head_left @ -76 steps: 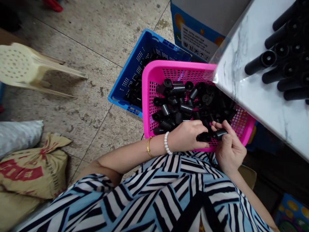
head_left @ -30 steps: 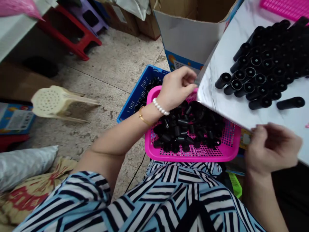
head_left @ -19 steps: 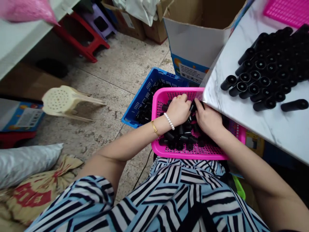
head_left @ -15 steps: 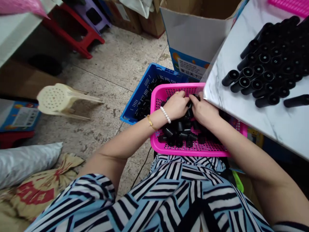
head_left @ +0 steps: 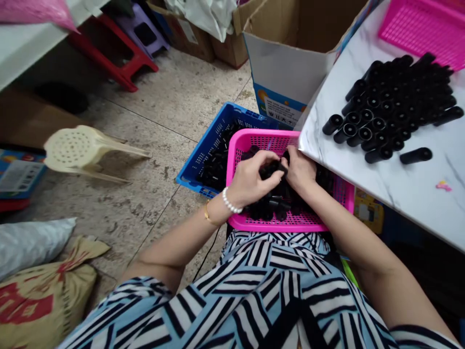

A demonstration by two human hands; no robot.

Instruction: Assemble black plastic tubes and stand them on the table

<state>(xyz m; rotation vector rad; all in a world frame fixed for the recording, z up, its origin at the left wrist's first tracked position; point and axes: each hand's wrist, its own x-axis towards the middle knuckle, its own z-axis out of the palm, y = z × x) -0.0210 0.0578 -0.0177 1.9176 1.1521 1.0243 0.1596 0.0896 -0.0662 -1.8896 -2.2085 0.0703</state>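
A pink plastic basket (head_left: 290,227) rests at my lap, holding many short black plastic caps (head_left: 278,203). Over it, my left hand (head_left: 252,177) is closed, pinching a small black cap (head_left: 280,167) between thumb and fingertips. My right hand (head_left: 301,170) meets it there, fingers curled and its thumb near that cap; what it grips is mostly hidden. On the marbled table (head_left: 399,194) to the right stand many black tubes (head_left: 379,123) in a cluster, open ends facing me. A single tube (head_left: 416,155) lies apart from them.
Under the pink basket's left side is a blue crate (head_left: 192,186) of black parts. An open carton (head_left: 286,58) stands behind it. A pink tray (head_left: 423,34) sits on the table's far side. A cream stool (head_left: 74,148) lies tipped on the floor at left, near sacks (head_left: 47,291).
My left hand has lifted and turned, so its thumb and the pinched black cap show. My right hand stays beside it. The view has shifted, showing more of the table.
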